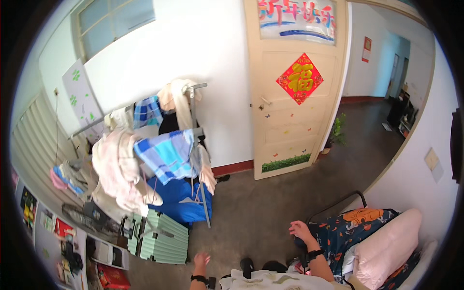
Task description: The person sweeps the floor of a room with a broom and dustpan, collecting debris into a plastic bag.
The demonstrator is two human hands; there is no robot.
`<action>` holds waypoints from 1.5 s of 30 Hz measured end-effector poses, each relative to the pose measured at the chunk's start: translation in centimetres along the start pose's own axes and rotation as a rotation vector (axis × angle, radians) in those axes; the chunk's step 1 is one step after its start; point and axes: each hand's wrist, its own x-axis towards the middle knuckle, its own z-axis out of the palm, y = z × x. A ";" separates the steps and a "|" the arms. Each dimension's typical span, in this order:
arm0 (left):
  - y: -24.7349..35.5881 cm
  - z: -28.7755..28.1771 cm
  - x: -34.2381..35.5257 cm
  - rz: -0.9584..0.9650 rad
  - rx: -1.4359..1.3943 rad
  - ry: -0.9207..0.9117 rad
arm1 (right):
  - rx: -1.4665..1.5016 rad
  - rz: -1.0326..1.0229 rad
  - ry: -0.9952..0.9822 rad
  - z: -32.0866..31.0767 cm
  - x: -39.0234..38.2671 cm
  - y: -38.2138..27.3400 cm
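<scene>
My left hand [201, 261] hangs low over the floor, holding nothing, its fingers loosely apart. To its left stands a mint green suitcase [164, 240] with a ribbed shell. My right hand [300, 231] is raised higher, fingers slightly bent and apart, with nothing in it. Beside it are a dark patterned quilt [357, 227] and a pale pink pillow [389, 246], next to a black curved rail [338, 205]. Dark bands circle both wrists.
A metal drying rack [205, 205] carries a pink fluffy garment [116, 164] and blue checked cloth [169, 153]. Beneath lies a blue bag [186, 195]. A cream door [285, 133] stands ajar before a hallway with a potted plant [337, 130]. Shelves [82, 251] line the lower left, near a fan [79, 216].
</scene>
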 end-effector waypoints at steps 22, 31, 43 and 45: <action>40.2 40.7 17.0 0.269 0.328 -0.437 | 1.091 -0.028 0.579 -20.0 33.8 -20.2; 47.5 64.8 25.8 0.249 0.385 -0.687 | 1.007 0.056 0.674 -31.1 39.2 -20.0; 49.5 104.1 29.3 0.220 0.731 -1.187 | 0.963 -0.035 1.223 -49.2 39.6 -20.9; 48.7 110.1 27.7 0.169 0.779 -1.299 | 0.878 0.029 1.318 -50.7 39.0 -19.7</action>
